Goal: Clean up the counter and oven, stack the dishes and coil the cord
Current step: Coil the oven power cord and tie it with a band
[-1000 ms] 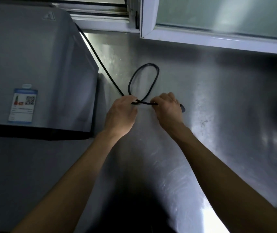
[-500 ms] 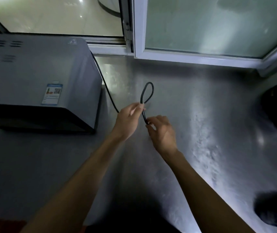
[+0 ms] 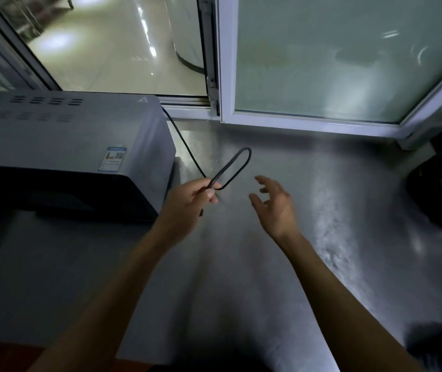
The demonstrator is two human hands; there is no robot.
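Head view: left hand pinches black cord where its loop crosses, held above counter, beside oven. Right hand spread, fingers loose, holds nothing. Cord looks light, floppy, springy; best gripped at the crossing. Vs 0.5 s ago: right hand has let go and moved away; loop tilts right.

A single wide-angle view looks from the person's head forward and steeply down over the steel table, both forearms reaching in from the near edge with the hands close below the lens. It faces the table's far edge, where a window frame runs across the top. The oven fills the table's left side and a dark, blurred object cuts in at the right edge.
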